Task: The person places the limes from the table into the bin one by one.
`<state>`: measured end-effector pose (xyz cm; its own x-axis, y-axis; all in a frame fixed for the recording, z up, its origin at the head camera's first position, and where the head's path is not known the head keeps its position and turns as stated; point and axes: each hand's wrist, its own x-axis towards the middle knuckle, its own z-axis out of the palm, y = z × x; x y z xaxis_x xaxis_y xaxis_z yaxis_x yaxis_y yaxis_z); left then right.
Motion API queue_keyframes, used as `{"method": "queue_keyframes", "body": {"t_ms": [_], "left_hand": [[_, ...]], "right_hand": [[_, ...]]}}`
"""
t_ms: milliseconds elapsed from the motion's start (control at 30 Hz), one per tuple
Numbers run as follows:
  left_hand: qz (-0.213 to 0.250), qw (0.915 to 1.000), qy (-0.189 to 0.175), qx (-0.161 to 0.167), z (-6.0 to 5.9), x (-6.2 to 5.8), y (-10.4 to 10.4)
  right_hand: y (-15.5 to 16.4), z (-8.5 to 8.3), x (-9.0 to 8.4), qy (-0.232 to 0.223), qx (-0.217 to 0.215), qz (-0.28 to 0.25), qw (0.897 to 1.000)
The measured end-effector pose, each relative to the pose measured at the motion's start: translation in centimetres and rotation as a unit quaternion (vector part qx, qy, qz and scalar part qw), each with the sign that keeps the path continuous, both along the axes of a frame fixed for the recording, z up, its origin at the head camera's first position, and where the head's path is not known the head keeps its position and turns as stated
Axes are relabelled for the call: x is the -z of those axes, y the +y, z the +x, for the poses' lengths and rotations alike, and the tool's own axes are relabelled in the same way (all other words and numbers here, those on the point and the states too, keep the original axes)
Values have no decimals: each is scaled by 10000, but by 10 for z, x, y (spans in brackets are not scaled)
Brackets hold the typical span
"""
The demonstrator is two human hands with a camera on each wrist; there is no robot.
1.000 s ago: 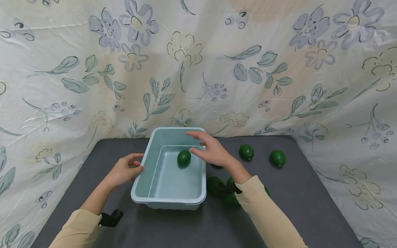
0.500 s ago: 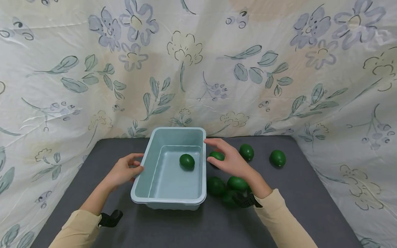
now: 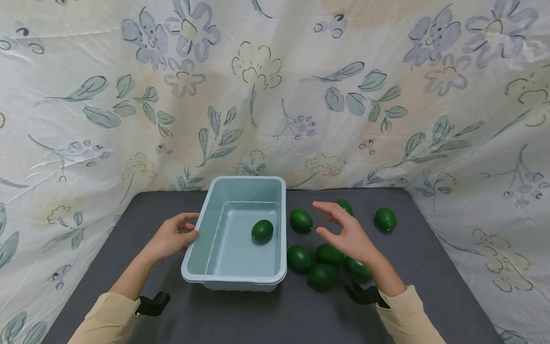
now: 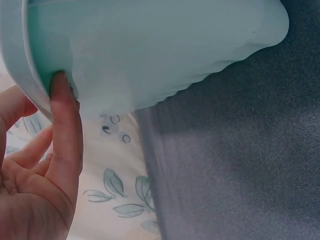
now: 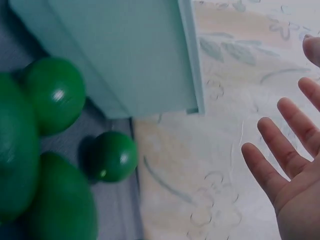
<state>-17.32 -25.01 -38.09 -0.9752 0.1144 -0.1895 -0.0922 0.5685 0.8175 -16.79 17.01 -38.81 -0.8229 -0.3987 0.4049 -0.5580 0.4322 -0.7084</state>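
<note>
While the floral cloth [image 3: 275, 95] walls in the back and both sides, the dark grey counter [image 3: 429, 277] carries everything else, and the pale blue tub [image 3: 234, 279] stands on it left of the middle, its far end close to the counter's back edge. Next in size come the two hands: the left hand [image 3: 169, 239] rests against the tub's left rim, its grip a light one with the thumb on the wall just under the lip, as the left wrist view shows; the right hand [image 3: 348, 234] hovers above the loose fruit, its grip apart, fingers spread and holding nothing. One green fruit [image 3: 262, 230] lies inside the tub near its right wall. On the counter just right of the tub sits a cluster of green fruits [image 3: 323, 260], another [image 3: 301, 220] alone beside the tub's right wall, and one [image 3: 385, 219] well apart toward the right edge. Judging by this, the step in hand is the reach for one more fruit; the next move calls for lowering the spread fingers onto one fruit and closing round it without nudging its touching neighbours. Open room lies along the near edge and at the right; the tub's raised rim is what a carried fruit must clear.
</note>
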Motion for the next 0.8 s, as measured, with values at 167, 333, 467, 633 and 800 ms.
{"method": "queue_keyframes", "body": {"t_ms": [167,333,467,633,800], "left_hand": [[14,10000,-12,13,0,0,0],[32,10000,-8,-6,0,1,0],[6,10000,20,-4,0,1,1],[-13,10000,56,5,1,2,1],[13,10000,57,-13,1,3,0]], "right_hand": [[11,15,-2,90,141,-19,9999],[21,27,1,94,295,-28,9995],[30,33,11,195,448,32,9988],[39,38,23,306,781,289,9961],[53,34,47,278,1071,633,9918]]}}
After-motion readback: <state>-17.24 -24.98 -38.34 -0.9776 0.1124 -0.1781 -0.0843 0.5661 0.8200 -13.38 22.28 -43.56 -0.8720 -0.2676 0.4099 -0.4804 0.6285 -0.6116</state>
